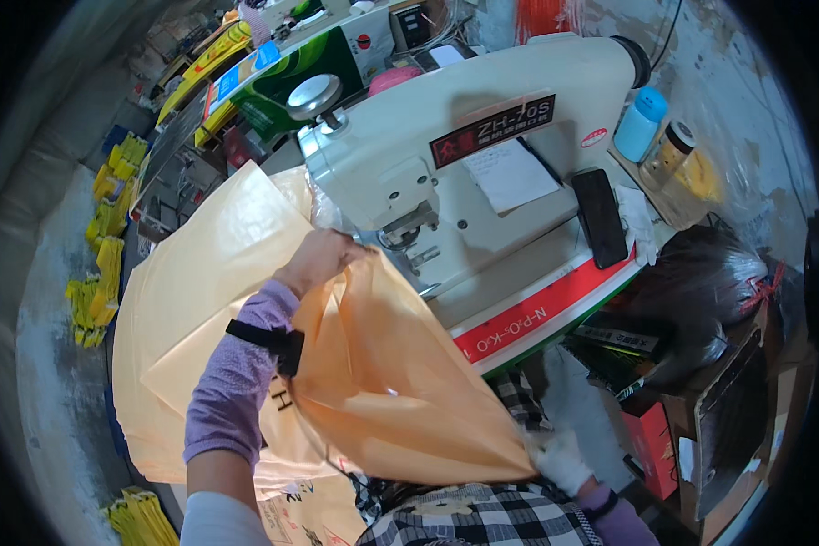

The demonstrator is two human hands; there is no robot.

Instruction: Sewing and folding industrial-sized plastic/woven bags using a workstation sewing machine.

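Observation:
My left hand [317,258] is raised in front of the sewing machine head and pinches the top edge of a translucent orange plastic bag [382,382]. A purple sleeve and a black wrist strap cover that forearm. My right hand [562,460], in a white glove, grips the lower right corner of the same bag close to my body. The bag hangs stretched between the two hands. Under it lies a stack of pale orange woven sacks [200,273] spread to the left. The white sewing machine [464,136] stands just beyond my left hand.
A black phone [600,217] and a sheet of paper [511,175] lie on the machine bed. A blue bottle [640,124] and a jar [667,155] stand at the right. Cardboard boxes [719,419] and a black bag [701,273] sit lower right. Yellow bundles [100,264] lie on the floor left.

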